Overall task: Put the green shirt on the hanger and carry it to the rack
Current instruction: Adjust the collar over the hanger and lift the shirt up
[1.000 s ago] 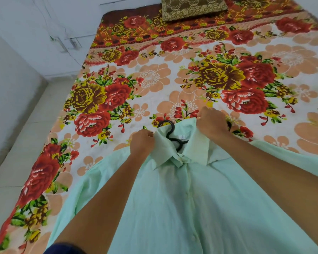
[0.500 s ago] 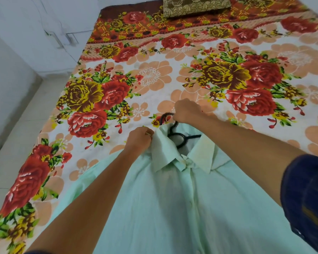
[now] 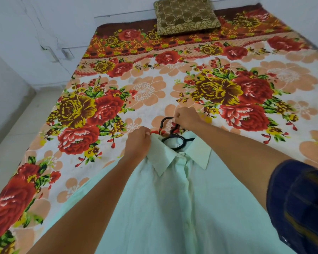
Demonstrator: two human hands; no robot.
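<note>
Now the person is finishing the first step, getting the pale green cotton shirt (image 3: 173, 198) onto the thin black hanger (image 3: 174, 142). The shirt is lying flat, front side up and buttoned, on the bed with the flowered red and orange bedsheet (image 3: 145, 92). The hanger is sitting inside the neck opening, with its hook (image 3: 164, 121) coming out above the collar (image 3: 182, 158) and resting on the sheet.

The right hand (image 3: 186, 119) is curling its fingers around the neck of the hanger just below the hook, so it is gripping the hanger. The left hand (image 3: 138, 142) is pinching the left edge of the collar, with fingers closed on the cloth. Whether the hanger's shoulders are sitting fully inside the shirt's shoulders I cannot tell, because the cloth is covering them.

I think the dressing step is almost done. The next move is probably asking for a lift by the hook, while the left hand is steadying the collar so the shirt is not slipping off one side. The rack is not showing in this view. A brown and gold patterned pillow (image 3: 186, 14) is lying at the far end of the bed.
</note>
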